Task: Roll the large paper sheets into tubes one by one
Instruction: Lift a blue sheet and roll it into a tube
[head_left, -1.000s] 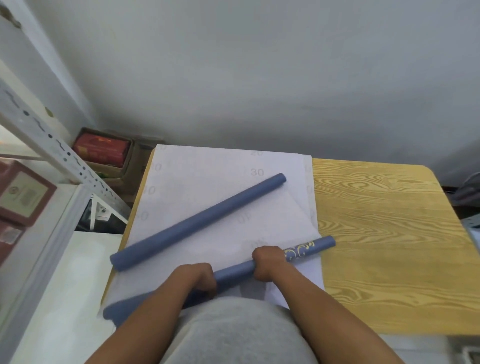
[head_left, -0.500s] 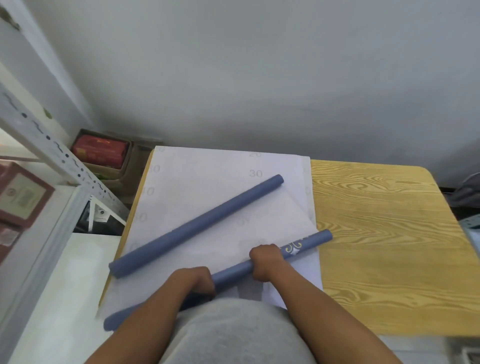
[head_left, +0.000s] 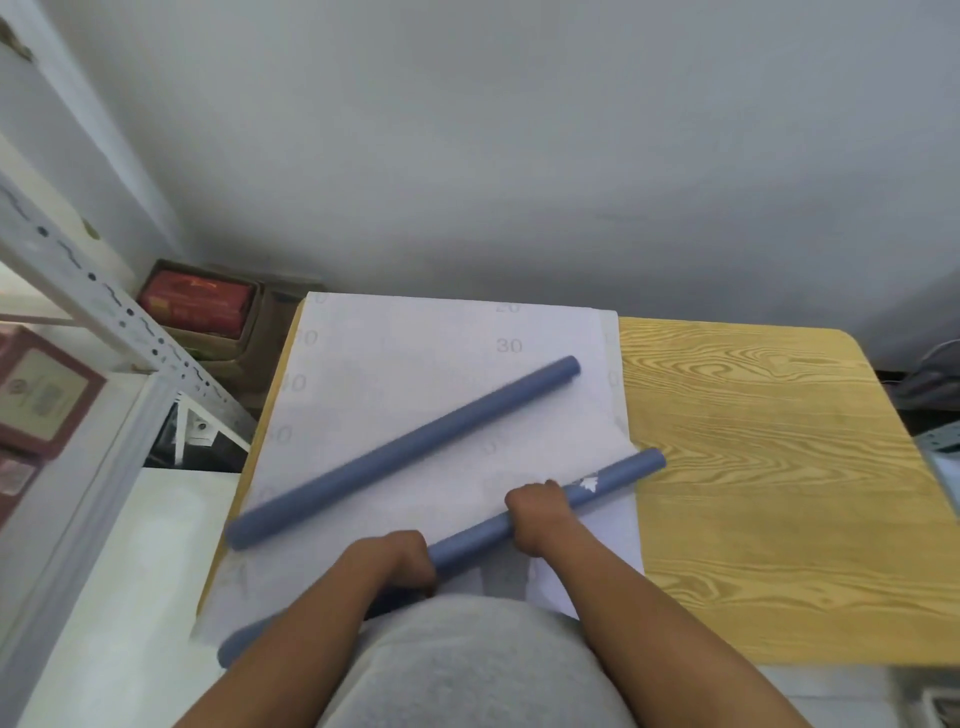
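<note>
While both hands were on it, the near blue tube (head_left: 467, 540) lay slanted across the front part of the counter (head_left: 779, 493), on top of the pale flat sheets (head_left: 405, 374) that covered the counter's left half. The left hand (head_left: 402, 558) had its grip curled around the tube close to the person's body, and the right hand (head_left: 540, 512) had its grip curled around it further along, just before a small white ornament printed on the blue paper. The tube's right end stood out past the edge of the sheets, over the bare wood, and its left end showed below the left forearm, near the front left corner. A second blue tube (head_left: 405, 452), already rolled, lay free on the sheets behind the first one, almost parallel to it and apart from both hands. Paper rolled like this was, I judge, very light and rather springy: it would want to open again if the grip became loose, and it would take a dent or a crease if it were squeezed hard in one place. The surface looked smooth, so it could slide on the sheets under it. For this reason I think the best hold was the one shown, with two hands well apart along the middle of the tube and even, gentle pressure, not at the open ends, which would crush most easily.
</note>
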